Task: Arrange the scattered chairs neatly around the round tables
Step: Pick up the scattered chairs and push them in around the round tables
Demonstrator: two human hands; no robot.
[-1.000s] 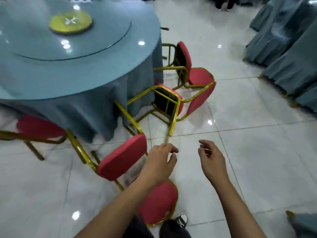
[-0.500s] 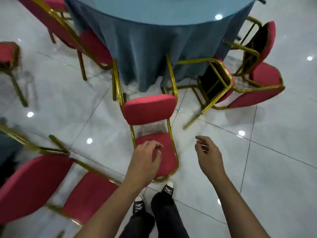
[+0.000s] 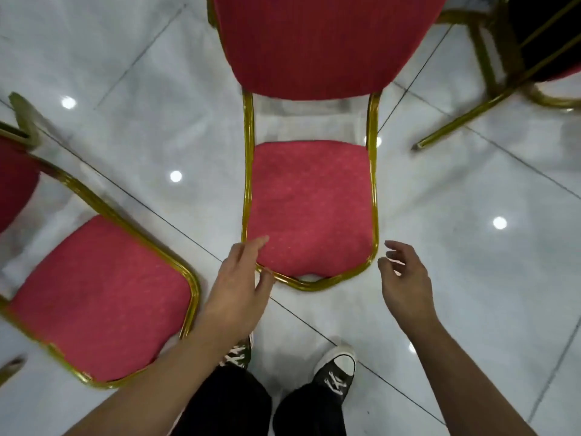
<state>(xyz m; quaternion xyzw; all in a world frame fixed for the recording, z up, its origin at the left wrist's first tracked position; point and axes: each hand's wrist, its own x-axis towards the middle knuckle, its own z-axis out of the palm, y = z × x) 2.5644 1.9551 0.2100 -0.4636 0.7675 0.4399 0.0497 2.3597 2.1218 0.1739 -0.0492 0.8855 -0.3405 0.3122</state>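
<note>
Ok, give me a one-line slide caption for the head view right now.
Both open hands, left and right, reach toward the front rim of a red-cushioned gold chair on white tile.

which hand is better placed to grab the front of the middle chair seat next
Left, probably. The left hand already lies over the front left corner of the middle chair, fingers on the seat edge. The right hand hangs beside the right corner, clear of the frame.

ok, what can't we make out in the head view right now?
- Round table: out of frame past the top edge.
- Middle chair: backrest top cut off by the top edge; legs hidden under the seat.
- Left chair: backrest cut by the left edge, blurred.
- Right chair: only frame and dark underside show.
- Left hand: whether it touches the seat rim is unclear.
</note>
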